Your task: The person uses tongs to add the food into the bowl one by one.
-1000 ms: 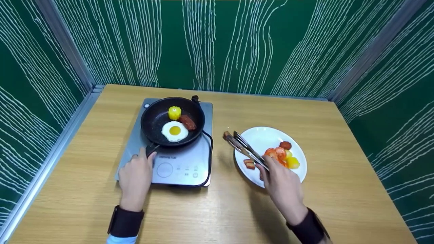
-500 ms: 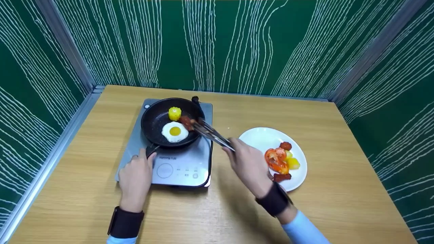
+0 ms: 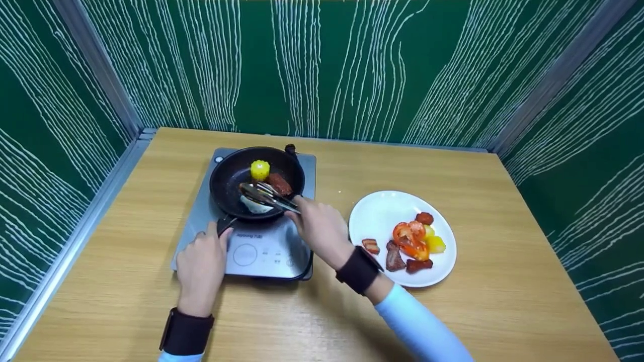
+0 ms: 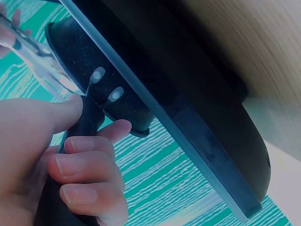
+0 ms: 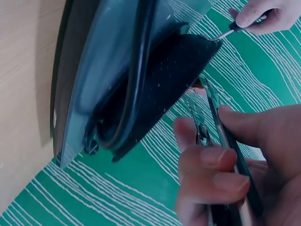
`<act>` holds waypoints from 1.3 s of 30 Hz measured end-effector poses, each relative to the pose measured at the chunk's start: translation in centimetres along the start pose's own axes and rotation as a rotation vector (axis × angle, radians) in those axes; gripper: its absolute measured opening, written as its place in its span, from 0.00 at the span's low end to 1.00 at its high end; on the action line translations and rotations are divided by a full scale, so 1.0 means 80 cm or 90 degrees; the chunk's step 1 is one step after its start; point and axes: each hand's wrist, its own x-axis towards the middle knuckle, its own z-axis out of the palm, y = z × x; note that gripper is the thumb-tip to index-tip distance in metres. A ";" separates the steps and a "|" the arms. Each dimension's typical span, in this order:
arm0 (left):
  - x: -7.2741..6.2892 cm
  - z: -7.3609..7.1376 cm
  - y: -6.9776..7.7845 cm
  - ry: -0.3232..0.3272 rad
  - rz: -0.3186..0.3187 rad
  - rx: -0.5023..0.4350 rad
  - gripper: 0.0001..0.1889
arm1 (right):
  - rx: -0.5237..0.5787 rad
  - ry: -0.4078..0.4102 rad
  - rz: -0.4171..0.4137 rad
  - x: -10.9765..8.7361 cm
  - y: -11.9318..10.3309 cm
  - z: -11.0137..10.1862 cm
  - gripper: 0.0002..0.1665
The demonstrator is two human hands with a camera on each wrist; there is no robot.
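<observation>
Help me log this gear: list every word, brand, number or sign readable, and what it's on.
"Joyoung", slightly blurred, on the cooker; characters after it too blurred to read.
Button marks there: too small to read.
Circle outline: beside them, no text.
No other text.

Silver tongs (image 3: 277,201) slant over the black pan (image 3: 226,193) — tip contact unclear.

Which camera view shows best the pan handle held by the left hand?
The left wrist view: the handle is close there, running through the left hand to the pan. The head view shows only its pan-side end, the hand covering the rest; the right wrist view has it small, partly covered, near the top right.
</observation>
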 end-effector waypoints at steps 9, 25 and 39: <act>0.001 0.000 0.000 -0.015 -0.010 -0.004 0.21 | -0.007 -0.043 -0.008 0.012 -0.017 0.015 0.15; -0.001 0.001 -0.001 0.021 0.008 0.002 0.20 | -0.025 -0.071 0.013 0.018 -0.030 0.017 0.22; -0.001 0.001 -0.001 0.024 0.017 -0.005 0.20 | -0.039 -0.049 0.001 0.009 -0.028 0.020 0.25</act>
